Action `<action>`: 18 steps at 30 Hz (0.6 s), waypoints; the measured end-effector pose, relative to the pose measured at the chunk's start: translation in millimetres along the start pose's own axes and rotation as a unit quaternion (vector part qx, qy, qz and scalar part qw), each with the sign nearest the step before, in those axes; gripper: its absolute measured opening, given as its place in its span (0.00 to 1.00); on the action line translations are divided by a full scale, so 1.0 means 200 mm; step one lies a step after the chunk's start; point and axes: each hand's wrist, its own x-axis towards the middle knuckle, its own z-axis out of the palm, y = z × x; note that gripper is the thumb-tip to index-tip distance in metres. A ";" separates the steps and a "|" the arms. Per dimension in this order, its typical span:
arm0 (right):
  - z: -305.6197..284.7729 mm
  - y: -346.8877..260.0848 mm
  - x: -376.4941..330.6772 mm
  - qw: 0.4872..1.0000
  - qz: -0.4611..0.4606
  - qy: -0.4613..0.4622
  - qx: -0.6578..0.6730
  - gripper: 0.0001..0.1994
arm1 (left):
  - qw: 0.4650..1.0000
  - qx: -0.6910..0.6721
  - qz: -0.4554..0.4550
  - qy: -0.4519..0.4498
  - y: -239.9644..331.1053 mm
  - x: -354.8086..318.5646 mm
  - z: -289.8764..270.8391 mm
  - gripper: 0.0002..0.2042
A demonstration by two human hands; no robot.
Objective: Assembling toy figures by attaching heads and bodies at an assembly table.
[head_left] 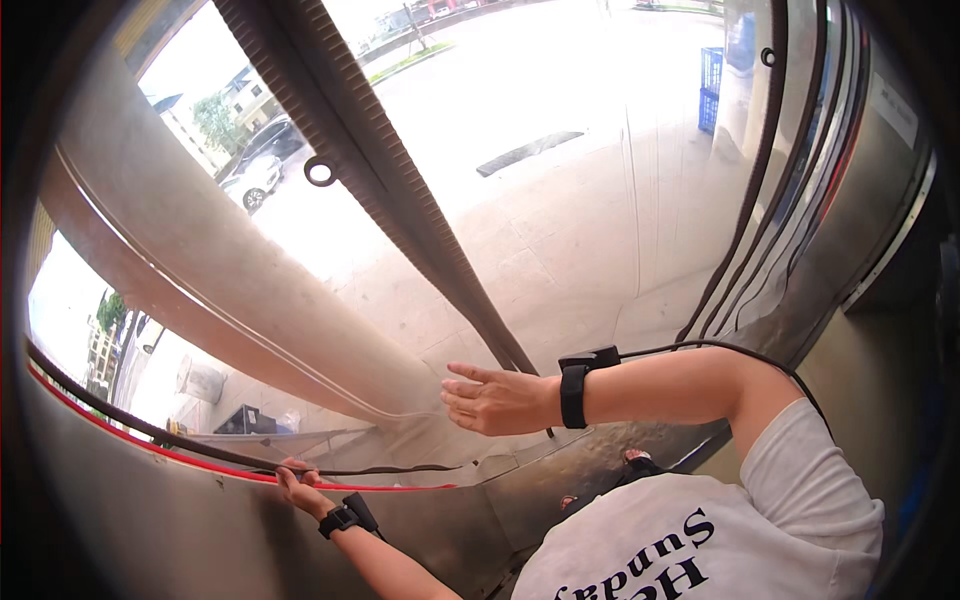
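Note:
My left hand (297, 485) is at the lower left, its fingers closed on a dark rubber strip (210, 447). The strip runs down along the panel's edge, through the hand, and its loose end lies to the right. Right beneath it a thin red strip (130, 440) follows the same edge and passes by the hand. My right hand (490, 400) hangs in mid-view in front of a transparent pane (560, 260). Its fingers are apart and hold nothing. Both wrists wear black bands with small boxes.
A dark ribbed post (370, 140) with a ring slants down the middle. Beside it stands a thick pale column (230, 240). Dark cables or strips (755, 200) hang along the right frame. Outside are blue crates (710, 90), a white car (262, 165) and a black box (245, 420).

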 end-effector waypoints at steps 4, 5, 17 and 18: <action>0.01 -0.21 -0.10 0.979 -0.028 0.026 0.198 0.08 | 0.990 0.090 -0.012 0.104 0.02 0.00 -0.09 0.13; 0.04 -0.25 -0.18 0.973 -0.007 0.008 0.233 0.07 | 0.994 0.076 -0.009 0.077 0.07 -0.07 0.04 0.13; 0.61 -0.23 -1.85 0.763 0.236 -0.512 0.314 0.11 | 0.893 0.351 -0.268 -0.086 -0.89 -1.59 -0.08 0.14; 0.68 -0.23 -2.06 0.748 0.276 -0.495 0.346 0.12 | 0.852 0.371 -0.358 -0.089 -0.94 -1.77 -0.20 0.13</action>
